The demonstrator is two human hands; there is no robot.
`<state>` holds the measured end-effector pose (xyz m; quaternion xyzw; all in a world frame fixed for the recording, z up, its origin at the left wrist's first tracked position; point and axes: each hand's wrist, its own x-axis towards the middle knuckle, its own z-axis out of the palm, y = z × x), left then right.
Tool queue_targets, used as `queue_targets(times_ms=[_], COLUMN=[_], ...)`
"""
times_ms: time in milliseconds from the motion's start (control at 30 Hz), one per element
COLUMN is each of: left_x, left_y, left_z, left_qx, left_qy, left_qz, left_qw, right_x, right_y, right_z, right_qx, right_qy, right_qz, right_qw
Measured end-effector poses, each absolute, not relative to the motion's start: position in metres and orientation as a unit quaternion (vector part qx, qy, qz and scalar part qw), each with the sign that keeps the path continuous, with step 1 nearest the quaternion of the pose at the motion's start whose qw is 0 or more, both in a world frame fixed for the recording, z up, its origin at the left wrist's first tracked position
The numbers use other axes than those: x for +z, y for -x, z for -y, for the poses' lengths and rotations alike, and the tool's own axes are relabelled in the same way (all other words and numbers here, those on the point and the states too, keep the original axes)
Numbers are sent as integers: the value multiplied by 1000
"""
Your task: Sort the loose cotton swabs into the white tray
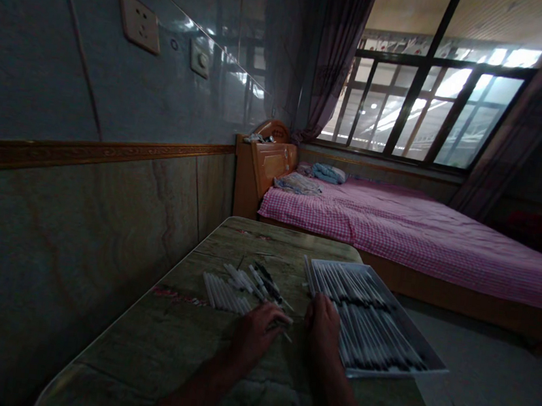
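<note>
My left hand [258, 330] is low over the table, its fingers pinched on a thin whitish piece that looks like a pen part. A slim stick shows just below its fingertips. Close behind it lie several clear pen barrels [220, 293] side by side, and a loose pile of pale and black pen parts [261, 281]. My right hand [324, 318] is closed at the left edge of a clear plastic tray [400, 311]; whatever is in its fingers is hidden. In the tray, slim pens [368, 333] with black ends lie in two rows.
The tray reaches past the right edge of the marbled table [160, 341]. A tiled wall [141, 213] runs along the left. Beyond the table stands a bed [397, 225] with a pink checked sheet and wooden headboard [270, 163], under a window [411, 108].
</note>
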<state>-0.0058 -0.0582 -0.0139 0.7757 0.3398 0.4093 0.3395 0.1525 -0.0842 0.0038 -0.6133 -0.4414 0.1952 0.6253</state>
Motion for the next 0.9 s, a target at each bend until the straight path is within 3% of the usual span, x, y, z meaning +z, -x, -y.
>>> queue_targets(times_ms=[100, 300, 900], left_x=[-14, -18, -12], left_y=[1, -16, -9], left_z=[65, 60, 51], left_qx=[327, 286, 213], left_qy=[-861, -877, -890], left_qz=[-315, -367, -393], left_qw=[227, 120, 91], right_x=[1, -8, -3], right_y=[-157, -152, -139], right_z=[81, 76, 79], right_qx=[282, 296, 296], right_qy=[596, 585, 593], right_qz=[357, 352, 374], right_qw=[661, 668, 649])
